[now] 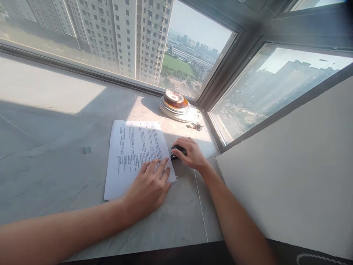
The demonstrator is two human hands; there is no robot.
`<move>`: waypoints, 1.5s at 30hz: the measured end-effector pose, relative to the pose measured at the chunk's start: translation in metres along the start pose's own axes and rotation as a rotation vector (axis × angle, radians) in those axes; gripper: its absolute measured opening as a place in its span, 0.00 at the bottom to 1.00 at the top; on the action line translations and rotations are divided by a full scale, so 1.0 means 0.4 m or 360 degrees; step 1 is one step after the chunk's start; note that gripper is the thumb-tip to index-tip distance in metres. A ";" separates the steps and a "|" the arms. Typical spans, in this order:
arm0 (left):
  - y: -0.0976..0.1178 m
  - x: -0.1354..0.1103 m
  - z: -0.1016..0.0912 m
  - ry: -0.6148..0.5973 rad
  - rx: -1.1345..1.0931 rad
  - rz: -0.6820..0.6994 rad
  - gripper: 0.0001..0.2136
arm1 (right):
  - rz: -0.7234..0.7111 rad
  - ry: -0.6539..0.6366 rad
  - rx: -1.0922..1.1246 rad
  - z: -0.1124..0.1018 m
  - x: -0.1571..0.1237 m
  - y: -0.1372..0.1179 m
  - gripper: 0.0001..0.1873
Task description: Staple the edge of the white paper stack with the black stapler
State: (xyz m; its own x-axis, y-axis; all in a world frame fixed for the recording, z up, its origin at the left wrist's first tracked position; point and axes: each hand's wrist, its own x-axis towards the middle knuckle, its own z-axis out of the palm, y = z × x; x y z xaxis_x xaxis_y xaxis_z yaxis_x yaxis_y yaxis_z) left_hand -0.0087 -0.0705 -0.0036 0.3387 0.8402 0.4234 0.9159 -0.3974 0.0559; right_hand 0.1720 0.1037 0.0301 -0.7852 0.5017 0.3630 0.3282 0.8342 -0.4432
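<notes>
Printed sheets of paper (132, 147) lie on the grey stone sill, their lines of text running up and down in my view. My left hand (151, 180) rests on the lower right part of the paper, fingers spread and flat, holding it against the surface. At the paper's right edge, my right hand (190, 152) is closed around a small black stapler (178, 150). The stapler's front end meets the paper's edge; my fingers and palm cover most of its body.
Stacked plates (175, 106) stand in the window corner, with a bunch of keys (195, 126) near them. A small grey square piece (87, 149) lies left of the paper. Window frames (204, 88) bound the back, and a white wall (292, 173) rises on the right.
</notes>
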 end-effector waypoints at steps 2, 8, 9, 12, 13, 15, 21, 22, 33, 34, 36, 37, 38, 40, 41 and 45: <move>0.008 -0.004 0.011 -0.0029 -0.0009 -0.0068 0.24 | 0.0080 0.0066 -0.0041 0.013 0.003 -0.007 0.24; 0.022 -0.022 0.038 -0.0137 -0.0054 -0.0137 0.32 | 0.0307 0.0273 -0.0252 0.053 0.014 -0.026 0.32; 0.024 -0.023 0.037 -0.0143 -0.0063 -0.0152 0.32 | 0.0338 0.0309 -0.0281 0.058 0.017 -0.030 0.32; 0.031 -0.025 0.028 -0.0152 -0.0066 -0.0168 0.32 | 0.0383 0.0379 -0.0330 0.071 0.023 -0.041 0.31; 0.033 -0.025 0.025 -0.0154 -0.0067 -0.0163 0.32 | 0.0387 0.0389 -0.0339 0.073 0.024 -0.043 0.30; 0.037 -0.026 0.019 -0.0151 -0.0074 -0.0156 0.31 | 0.0385 0.0388 -0.0360 0.074 0.026 -0.046 0.29; 0.044 -0.029 0.011 -0.0153 -0.0051 -0.0210 0.31 | 0.0375 0.0316 -0.0496 0.071 0.026 -0.053 0.28; 0.044 -0.028 0.009 -0.0158 -0.0049 -0.0218 0.31 | 0.0376 0.0316 -0.0518 0.072 0.026 -0.053 0.28; 0.046 -0.024 0.006 -0.0164 -0.0092 -0.0169 0.30 | 0.0372 0.0305 -0.0573 0.082 0.026 -0.046 0.29; 0.046 -0.024 0.006 -0.0164 -0.0101 -0.0163 0.30 | 0.0365 0.0307 -0.0577 0.083 0.026 -0.047 0.28; 0.046 -0.024 0.005 -0.0172 -0.0112 -0.0162 0.30 | 0.0347 0.0315 -0.0574 0.083 0.026 -0.047 0.28; 0.046 -0.024 0.004 -0.0176 -0.0115 -0.0165 0.30 | 0.0341 0.0317 -0.0571 0.083 0.026 -0.047 0.28; 0.046 -0.024 0.003 -0.0177 -0.0117 -0.0167 0.30 | 0.0337 0.0320 -0.0567 0.083 0.026 -0.046 0.28; 0.046 -0.024 0.002 -0.0180 -0.0118 -0.0167 0.30 | 0.0336 0.0320 -0.0565 0.083 0.026 -0.046 0.28; 0.046 -0.024 0.002 -0.0179 -0.0115 -0.0164 0.30 | 0.0334 0.0320 -0.0573 0.083 0.026 -0.045 0.28; 0.046 -0.024 0.002 -0.0170 -0.0089 -0.0168 0.29 | 0.0323 0.0312 -0.0618 0.082 0.026 -0.045 0.28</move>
State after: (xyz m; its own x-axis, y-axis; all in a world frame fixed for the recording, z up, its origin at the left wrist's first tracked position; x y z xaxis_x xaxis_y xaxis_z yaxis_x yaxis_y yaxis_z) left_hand 0.0051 -0.0857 -0.0072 0.2651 0.9115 0.3144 0.9352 -0.3224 0.1463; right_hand 0.1406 0.0865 0.0149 -0.5834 0.6659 0.4650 0.6659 0.7200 -0.1956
